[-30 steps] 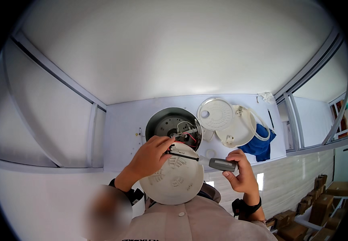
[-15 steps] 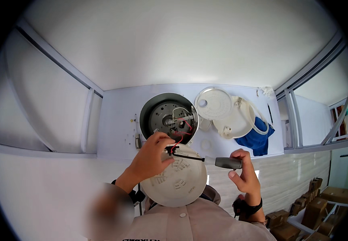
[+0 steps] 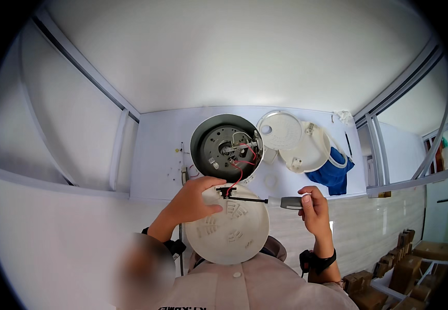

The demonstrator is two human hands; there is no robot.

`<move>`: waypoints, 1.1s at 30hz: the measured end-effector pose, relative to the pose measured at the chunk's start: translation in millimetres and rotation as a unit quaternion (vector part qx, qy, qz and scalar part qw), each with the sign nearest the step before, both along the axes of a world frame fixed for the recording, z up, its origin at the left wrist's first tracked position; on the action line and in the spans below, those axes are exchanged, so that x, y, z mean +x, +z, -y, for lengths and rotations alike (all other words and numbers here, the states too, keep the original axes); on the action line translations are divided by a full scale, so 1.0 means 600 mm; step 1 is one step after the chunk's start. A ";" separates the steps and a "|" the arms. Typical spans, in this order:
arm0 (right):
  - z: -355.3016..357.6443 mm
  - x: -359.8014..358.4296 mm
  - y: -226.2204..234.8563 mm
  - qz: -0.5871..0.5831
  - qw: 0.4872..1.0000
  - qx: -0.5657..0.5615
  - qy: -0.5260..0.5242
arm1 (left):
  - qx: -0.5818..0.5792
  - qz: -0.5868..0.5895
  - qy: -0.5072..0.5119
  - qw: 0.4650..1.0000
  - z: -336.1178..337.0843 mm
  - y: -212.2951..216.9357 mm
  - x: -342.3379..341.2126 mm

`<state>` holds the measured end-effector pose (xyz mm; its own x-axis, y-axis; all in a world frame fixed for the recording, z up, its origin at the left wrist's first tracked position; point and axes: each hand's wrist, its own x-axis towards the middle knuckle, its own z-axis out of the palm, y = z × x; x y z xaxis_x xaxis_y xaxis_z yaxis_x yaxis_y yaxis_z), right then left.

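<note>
My left hand (image 3: pixel 190 204) is closed on the left rim of a round off-white plastic cover (image 3: pixel 230 232), with slots in its face, held against my front. At the cover's far edge sits a small black terminal block (image 3: pixel 226 192); a red wire (image 3: pixel 242 175) runs from it into an open grey metal drum (image 3: pixel 198 150). In my right hand (image 3: pixel 316 211), fingers and thumb pinch the grey handle of a screwdriver (image 3: pixel 291 202). Its long black shaft lies nearly level over the cover, and its tip meets the terminal block. The exact contact is too small to make out.
Right of the drum lie a white perforated disc (image 3: pixel 281 132) and a round white lid (image 3: pixel 309 157) with a curved handle. A blue cloth (image 3: pixel 337 175) is beside them. Small parts and a grey-handled tool (image 3: pixel 184 175) lie left of the drum. Cardboard boxes (image 3: pixel 405 271) stand lower right.
The screwdriver handle has turned, showing a lighter side, and its shaft lies more level. My right fingers have shifted on the handle. The drum and lids appear slightly farther right in view.
</note>
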<state>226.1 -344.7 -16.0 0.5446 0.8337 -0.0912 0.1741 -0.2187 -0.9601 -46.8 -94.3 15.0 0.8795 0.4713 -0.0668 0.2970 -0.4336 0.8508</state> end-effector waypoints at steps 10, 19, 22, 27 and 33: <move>0.001 -0.023 -0.031 -0.061 0.992 0.073 0.079 | -0.200 0.046 0.000 0.979 -0.031 -0.050 -0.055; -0.018 -0.042 -0.056 0.054 0.998 -0.006 -0.025 | -0.119 0.057 -0.050 0.990 -0.050 -0.065 -0.055; -0.016 -0.032 -0.026 0.020 0.995 -0.099 0.014 | -0.114 0.052 -0.054 0.991 -0.052 -0.058 -0.048; -0.010 -0.046 0.018 0.055 0.994 0.064 0.069 | -0.115 0.051 -0.053 0.991 -0.048 -0.056 -0.042; 0.009 -0.024 -0.038 0.028 0.993 0.115 0.010 | -0.125 0.048 -0.034 0.990 -0.020 -0.054 -0.026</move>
